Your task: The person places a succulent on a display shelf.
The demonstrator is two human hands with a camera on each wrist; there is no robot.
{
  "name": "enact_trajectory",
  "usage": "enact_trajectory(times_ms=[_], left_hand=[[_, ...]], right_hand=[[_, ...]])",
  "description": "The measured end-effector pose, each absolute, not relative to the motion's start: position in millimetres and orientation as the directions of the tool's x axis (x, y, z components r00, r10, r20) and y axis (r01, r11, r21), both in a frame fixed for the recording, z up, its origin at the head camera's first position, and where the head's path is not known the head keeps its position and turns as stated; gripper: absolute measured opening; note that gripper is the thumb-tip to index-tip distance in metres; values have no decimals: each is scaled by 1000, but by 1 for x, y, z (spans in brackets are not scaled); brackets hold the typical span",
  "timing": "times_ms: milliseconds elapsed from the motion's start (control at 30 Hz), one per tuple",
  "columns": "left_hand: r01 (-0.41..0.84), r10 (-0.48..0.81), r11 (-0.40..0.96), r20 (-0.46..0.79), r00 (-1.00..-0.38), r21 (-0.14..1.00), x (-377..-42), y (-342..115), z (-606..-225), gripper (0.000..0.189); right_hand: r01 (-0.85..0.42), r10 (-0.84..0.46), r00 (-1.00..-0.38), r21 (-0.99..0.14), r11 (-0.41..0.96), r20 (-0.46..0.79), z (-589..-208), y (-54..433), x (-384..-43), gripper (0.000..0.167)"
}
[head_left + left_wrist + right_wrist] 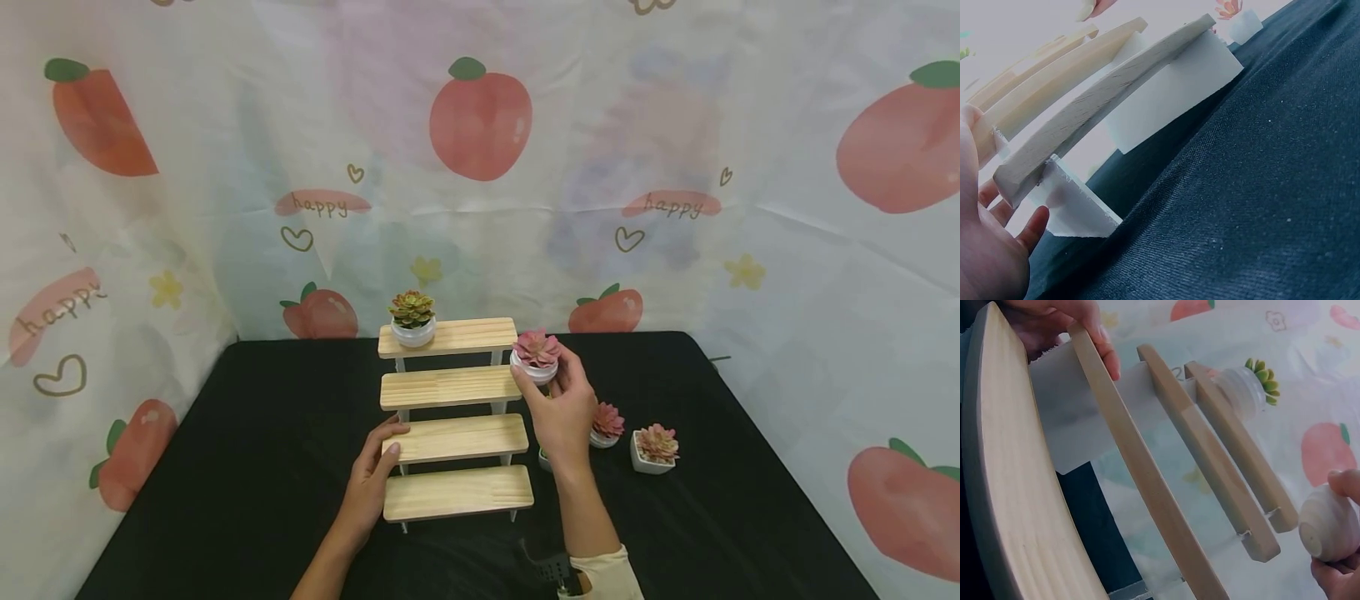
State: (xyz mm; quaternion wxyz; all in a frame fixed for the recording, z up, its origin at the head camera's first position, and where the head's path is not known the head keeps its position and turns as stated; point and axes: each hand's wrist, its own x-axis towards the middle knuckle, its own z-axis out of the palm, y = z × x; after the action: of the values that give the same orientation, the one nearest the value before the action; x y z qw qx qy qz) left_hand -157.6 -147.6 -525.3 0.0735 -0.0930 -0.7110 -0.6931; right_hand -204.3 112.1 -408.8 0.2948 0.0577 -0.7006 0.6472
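A four-tier wooden stand (455, 437) with white side supports stands on the black cloth. My left hand (369, 472) holds the left end of its second step from the bottom, thumb on top. In my right hand (566, 408), a pink artificial succulent in a round white pot (534, 358) is pinched between thumb and fingers. It hangs beside the right end of the top step, and the pot's underside faces the right wrist view. A green succulent in a round white pot (413, 319) sits at the top step's left end.
Right of the stand are a pink succulent in a round pot (606, 423) and a pinkish one in a square white pot (655, 448). Another pot (545, 460) is mostly hidden behind my right hand. A fruit-printed curtain (480, 250) borders the black-covered table (285, 450).
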Motion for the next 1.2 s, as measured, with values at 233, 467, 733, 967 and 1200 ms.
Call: enact_trajectory(times_ms=[233,467,733,967,1200], left_hand=[[239,30,24,239,-971,971,-158,-147,-526,28],[236,28,23,236,-971,971,-158,-148,-526,28],[230,31,20,230,-973,973,-158,-148,-525,28],[225,30,15,224,-974,974,-158,-147,-525,28],[226,20,25,225,-974,974,-158,-147,-524,28]], right_hand=[[-453,319,-807,-868,205,497,-393,100,-198,60],[-466,317,-800,-861,204,509,-380,91,-191,57],[-471,295,-804,-856,212,516,-376,87,-199,58],[-482,260,-817,-857,180,514,-397,92,-224,62],[-470,246,-824,-858,207,511,-395,90,-230,66]])
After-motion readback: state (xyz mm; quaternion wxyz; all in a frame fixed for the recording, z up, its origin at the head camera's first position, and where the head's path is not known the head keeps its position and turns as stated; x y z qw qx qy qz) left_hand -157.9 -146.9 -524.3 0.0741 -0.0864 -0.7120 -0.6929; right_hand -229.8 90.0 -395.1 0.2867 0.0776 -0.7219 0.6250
